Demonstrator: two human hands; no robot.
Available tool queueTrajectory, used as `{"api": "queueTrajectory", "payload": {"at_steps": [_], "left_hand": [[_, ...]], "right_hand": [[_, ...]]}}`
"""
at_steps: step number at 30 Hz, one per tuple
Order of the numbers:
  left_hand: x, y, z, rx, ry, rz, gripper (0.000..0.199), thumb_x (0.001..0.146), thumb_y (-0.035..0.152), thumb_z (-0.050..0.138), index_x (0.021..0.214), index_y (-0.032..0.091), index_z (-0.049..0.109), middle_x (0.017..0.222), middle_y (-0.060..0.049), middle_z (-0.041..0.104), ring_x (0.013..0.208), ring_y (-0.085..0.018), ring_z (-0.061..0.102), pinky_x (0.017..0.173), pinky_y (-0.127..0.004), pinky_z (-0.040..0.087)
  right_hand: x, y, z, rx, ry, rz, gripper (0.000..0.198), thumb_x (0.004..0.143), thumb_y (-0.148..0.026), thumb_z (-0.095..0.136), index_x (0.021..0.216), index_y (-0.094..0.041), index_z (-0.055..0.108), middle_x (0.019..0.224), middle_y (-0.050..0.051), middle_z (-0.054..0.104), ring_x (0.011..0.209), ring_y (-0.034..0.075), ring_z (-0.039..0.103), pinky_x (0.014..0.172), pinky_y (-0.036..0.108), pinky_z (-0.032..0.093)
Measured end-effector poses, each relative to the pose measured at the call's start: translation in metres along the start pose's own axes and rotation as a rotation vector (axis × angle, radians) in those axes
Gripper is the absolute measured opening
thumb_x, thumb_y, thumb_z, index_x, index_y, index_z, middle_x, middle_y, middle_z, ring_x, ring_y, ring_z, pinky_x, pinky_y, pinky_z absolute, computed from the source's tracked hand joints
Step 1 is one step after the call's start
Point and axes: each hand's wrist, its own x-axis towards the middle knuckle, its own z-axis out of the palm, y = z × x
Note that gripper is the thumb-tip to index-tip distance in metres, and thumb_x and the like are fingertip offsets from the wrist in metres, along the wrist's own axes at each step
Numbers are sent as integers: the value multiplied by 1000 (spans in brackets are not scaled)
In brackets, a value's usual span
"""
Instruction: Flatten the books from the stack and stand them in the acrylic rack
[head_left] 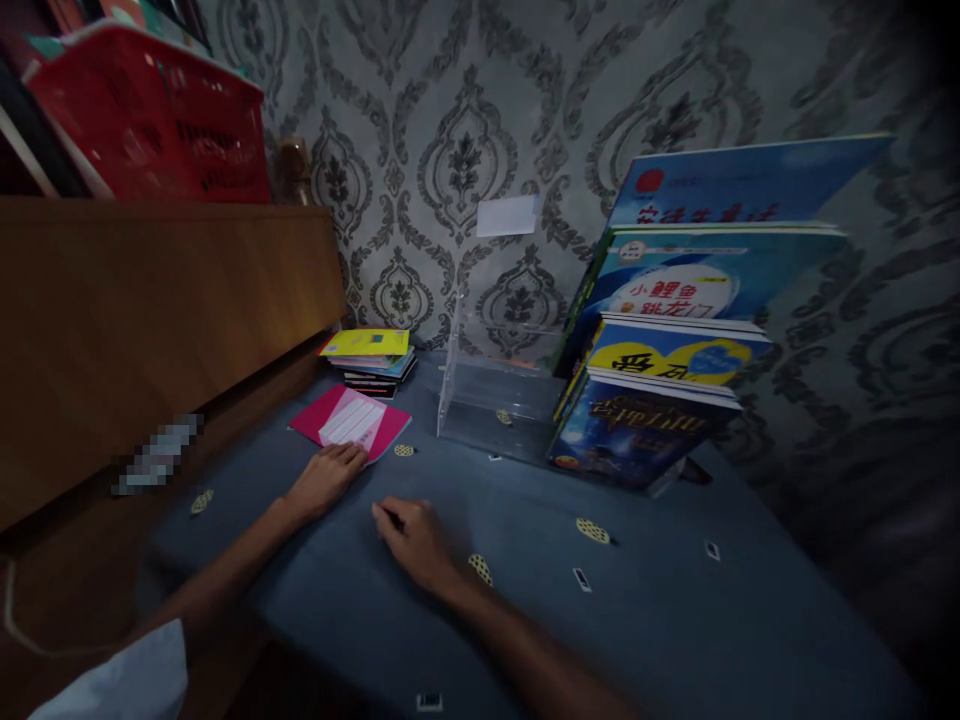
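A pink booklet (311,415) with a pale pink and white panel on its cover lies flat on the cloth-covered table. My left hand (328,480) rests at its near edge, fingers stretched out and touching the cover. To the right, my right hand (414,542) hovers low over or rests on the cloth; which one, I cannot tell. Its fingers are loosely curled in, and nothing shows in them. Behind the booklet sits a small stack of books (371,362), a yellow one on top. A clear acrylic stand (480,400) holds several upright books (637,430) at its right end.
The table (525,620) wears a dark blue-grey cloth with small printed patches. On the left, a wooden cabinet (150,320) carries a red plastic basket (157,120). Patterned wallpaper (405,180) covers the wall behind, and a white label (508,216) appears above the stand.
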Motion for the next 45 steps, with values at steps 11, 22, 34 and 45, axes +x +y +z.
{"api": "queueTrajectory", "payload": {"at_steps": [11, 22, 34, 45], "left_hand": [[-68, 73, -25, -59, 50, 341, 31, 96, 15, 55, 127, 20, 59, 119, -9, 69, 117, -23, 62, 103, -38, 49], [-131, 125, -53, -277, 167, 699, 27, 100, 20, 51, 124, 14, 61, 130, -10, 67, 135, -28, 51, 111, -44, 46], [-140, 135, -43, -299, 209, 579, 32, 98, 23, 56, 128, 10, 59, 138, -15, 61, 141, -25, 45, 118, -45, 37], [-137, 145, -33, -224, 174, 503, 55, 97, 10, 48, 151, 12, 37, 150, -12, 51, 148, -26, 32, 118, -47, 38]], "right_hand": [[-5, -20, -19, -14, -14, -308, 25, 99, -27, 49, 115, -18, 67, 112, 9, 73, 108, 21, 65, 97, 37, 49], [-3, -11, 2, -169, -512, -376, 46, 101, -39, 50, 141, -17, 55, 152, 12, 49, 146, 19, 37, 122, 40, 24], [-9, 48, -40, -427, -243, -30, 53, 101, -34, 44, 149, -11, 44, 155, 17, 42, 148, 24, 33, 122, 48, 24], [-79, 62, -79, -439, -193, 24, 55, 102, -40, 40, 151, -14, 42, 161, 19, 31, 152, 28, 23, 122, 53, 22]]}}
